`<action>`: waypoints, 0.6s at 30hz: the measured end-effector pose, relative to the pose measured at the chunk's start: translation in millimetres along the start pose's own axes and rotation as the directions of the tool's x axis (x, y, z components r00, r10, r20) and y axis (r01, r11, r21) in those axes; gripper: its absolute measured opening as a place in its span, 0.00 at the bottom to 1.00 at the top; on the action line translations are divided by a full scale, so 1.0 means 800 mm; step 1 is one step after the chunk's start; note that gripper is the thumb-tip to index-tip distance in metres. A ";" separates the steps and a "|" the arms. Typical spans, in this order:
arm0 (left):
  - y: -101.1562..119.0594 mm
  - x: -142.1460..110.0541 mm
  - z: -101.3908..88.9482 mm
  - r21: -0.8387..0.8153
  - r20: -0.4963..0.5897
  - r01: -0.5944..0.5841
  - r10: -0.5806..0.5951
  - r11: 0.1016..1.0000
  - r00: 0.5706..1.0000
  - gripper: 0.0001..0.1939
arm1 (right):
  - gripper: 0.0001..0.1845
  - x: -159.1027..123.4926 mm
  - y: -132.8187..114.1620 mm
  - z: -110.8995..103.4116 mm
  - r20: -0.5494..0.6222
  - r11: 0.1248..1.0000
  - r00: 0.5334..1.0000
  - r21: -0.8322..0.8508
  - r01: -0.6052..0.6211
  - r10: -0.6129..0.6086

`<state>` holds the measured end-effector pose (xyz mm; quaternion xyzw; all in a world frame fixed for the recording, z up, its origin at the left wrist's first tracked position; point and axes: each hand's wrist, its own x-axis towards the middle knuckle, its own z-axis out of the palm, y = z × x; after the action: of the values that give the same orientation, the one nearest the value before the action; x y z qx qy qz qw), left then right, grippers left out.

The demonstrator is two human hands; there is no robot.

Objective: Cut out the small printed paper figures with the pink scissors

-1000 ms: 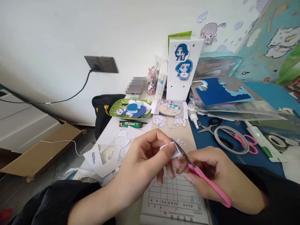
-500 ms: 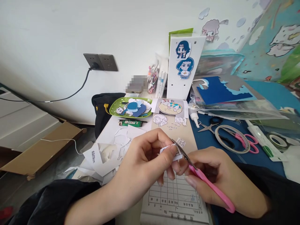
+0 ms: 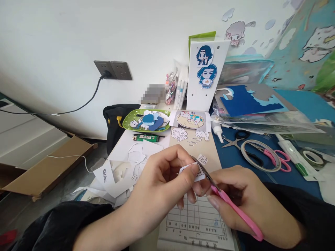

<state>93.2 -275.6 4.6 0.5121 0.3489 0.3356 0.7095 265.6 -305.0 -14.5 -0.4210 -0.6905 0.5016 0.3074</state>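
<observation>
Between the thumb and fingers of my left hand (image 3: 167, 181) is a small white piece of paper (image 3: 199, 175) with black printed lines. My right hand (image 3: 243, 195) grips pink-handled scissors (image 3: 237, 209), their blades lying along the paper's right side near my left fingertips. How far the blades are apart is hard to make out. Just beyond the blades lies another small printed cutout (image 3: 202, 159). Under both hands is a printed form pad (image 3: 188, 223) with a ruled table.
Paper scraps (image 3: 131, 164) lie to the left, below a green lighter (image 3: 146, 137). A green tray (image 3: 128, 120) holds blue and white cutouts. On the right are black-handled scissors (image 3: 235, 142), a tape roll (image 3: 246, 150) and a glue bottle (image 3: 216, 129). A white stand (image 3: 201, 96) rises behind.
The view has shifted very slightly. Both hands, the paper and the scissors keep nearly the same position, and the grips are unchanged.
</observation>
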 end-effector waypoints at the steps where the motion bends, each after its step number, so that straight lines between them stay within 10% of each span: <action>1: 0.000 0.000 0.000 0.002 0.002 -0.003 0.003 1.000 1.000 0.10 | 0.11 0.000 0.002 0.000 -0.005 1.000 1.000 -0.015 -0.002 0.002; 18: 0.000 0.002 -0.002 0.007 0.020 0.006 -0.006 1.000 1.000 0.10 | 0.17 0.001 0.009 -0.001 -0.008 0.997 0.997 0.016 0.075 -0.075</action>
<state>92.5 -273.5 4.1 0.5170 0.3445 0.3272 0.7120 268.0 -302.8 -20.9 -0.3940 -0.7004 0.4939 0.3320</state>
